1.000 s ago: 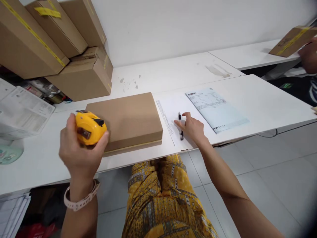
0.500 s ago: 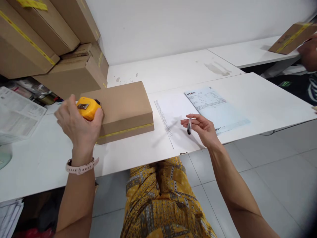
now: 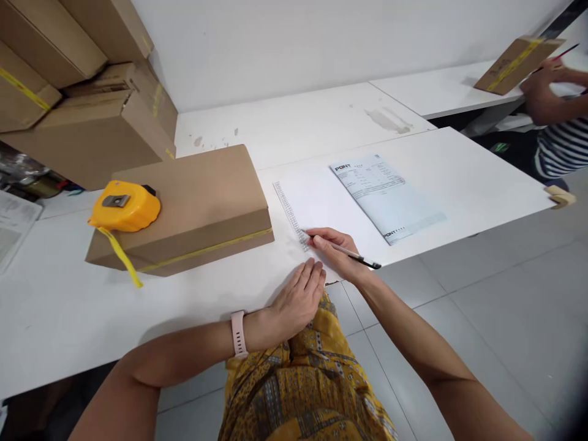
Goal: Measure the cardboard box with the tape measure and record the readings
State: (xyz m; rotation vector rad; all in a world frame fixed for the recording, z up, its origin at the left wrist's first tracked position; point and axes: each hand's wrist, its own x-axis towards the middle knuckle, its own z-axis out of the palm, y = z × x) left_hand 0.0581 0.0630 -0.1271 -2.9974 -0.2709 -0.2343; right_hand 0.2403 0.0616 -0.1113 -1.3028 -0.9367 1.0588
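Note:
My right hand (image 3: 335, 248) is closed around a pen (image 3: 351, 253), its tip at the column of writing on a white sheet of paper (image 3: 312, 199). Flat at the sheet's near edge lies my left hand (image 3: 301, 294), fingers stretched out, holding nothing. To the left sits a closed cardboard box (image 3: 197, 190) with a yellow strip along its front side. A yellow tape measure (image 3: 125, 206) rests on the box's left end, a short length of its yellow tape hanging over the front. Right of the sheet is a pale blue printed form (image 3: 388, 196), partly over the paper.
Stacked cardboard boxes (image 3: 92, 122) stand at the back left. Along the right, another person's hands (image 3: 546, 92) are beside a box (image 3: 517, 64) on a farther table. The white table's front edge (image 3: 206, 312) runs just before my lap.
My left hand has let go of the tape measure, now on the box, and come down to the paper. My right hand has lowered the pen to the sheet's written column.

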